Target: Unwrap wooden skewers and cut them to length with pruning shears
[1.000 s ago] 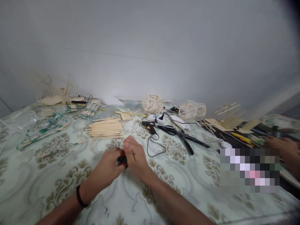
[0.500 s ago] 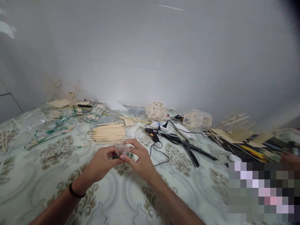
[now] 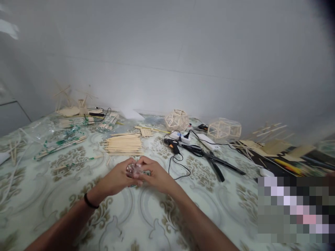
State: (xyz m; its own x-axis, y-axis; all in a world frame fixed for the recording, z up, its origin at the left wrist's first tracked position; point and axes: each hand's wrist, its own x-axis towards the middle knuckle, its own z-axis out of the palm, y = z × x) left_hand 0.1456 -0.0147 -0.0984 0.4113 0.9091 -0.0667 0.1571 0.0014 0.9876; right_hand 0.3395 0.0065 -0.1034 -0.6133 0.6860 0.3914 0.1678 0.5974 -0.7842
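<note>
Between my two hands is a crumpled clear plastic wrapper with green print. My left hand is closed on its left side, and a dark band circles that wrist. My right hand grips the wrapper from the right, thumb and fingers nearly meeting those of the left. Just beyond the hands lies a pile of bare wooden sticks, side by side on the patterned tablecloth. One stick in a green-printed wrapper rests to the left of my hands.
Wrapped sticks and clear plastic lie at left. Right of the pile are a black glue gun with its cord, a power strip and black shears. Stick-built frames stand near the wall.
My hands have drawn closer together, and the wrapper is squeezed smaller between them. The whole view has shifted slightly.
</note>
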